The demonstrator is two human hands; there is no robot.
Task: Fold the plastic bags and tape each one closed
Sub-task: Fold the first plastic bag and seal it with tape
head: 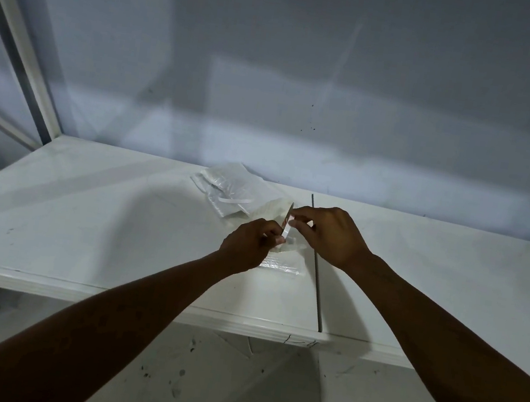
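Observation:
A thin roll of tape [287, 221] stands on edge between my two hands above the white table [92, 218]. My left hand [249, 244] curls its fingers round the roll's lower edge. With thumb and fingers my right hand [328, 234] pinches the tape at the roll's upper right side. Under both hands lies a folded clear plastic bag [284, 264], partly hidden by them. A pile of clear plastic bags [236, 193] lies just behind, towards the wall.
A dark seam [317, 268] runs front to back across the table right of the hands. A grey wall rises behind the table, with a white frame post [24, 44] at the left. The spotted floor [233, 382] shows below the front edge.

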